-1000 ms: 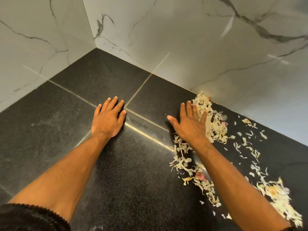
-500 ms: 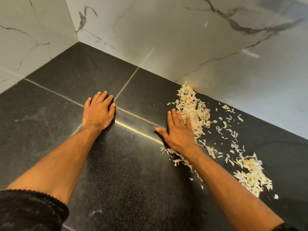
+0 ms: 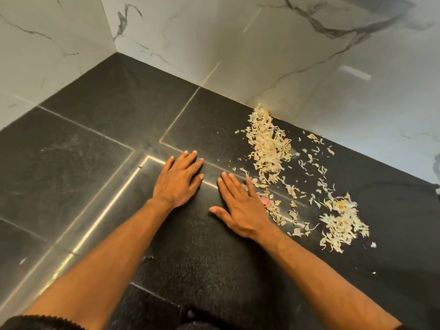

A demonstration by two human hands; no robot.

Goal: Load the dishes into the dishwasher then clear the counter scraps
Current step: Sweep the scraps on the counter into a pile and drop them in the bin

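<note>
Dragging my flat, open right hand (image 3: 240, 206) back along the desk (image 3: 100, 167), I now have scraps (image 3: 269, 146) raked beside it, my open left hand (image 3: 177, 179) closer in, so gathering is underway.

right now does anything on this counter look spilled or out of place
Yes: pale vegetable scraps lie strewn over the black counter, from the marble wall down to a second clump. The right hand lies flat at their edge; the left hand lies flat on bare counter.
</note>
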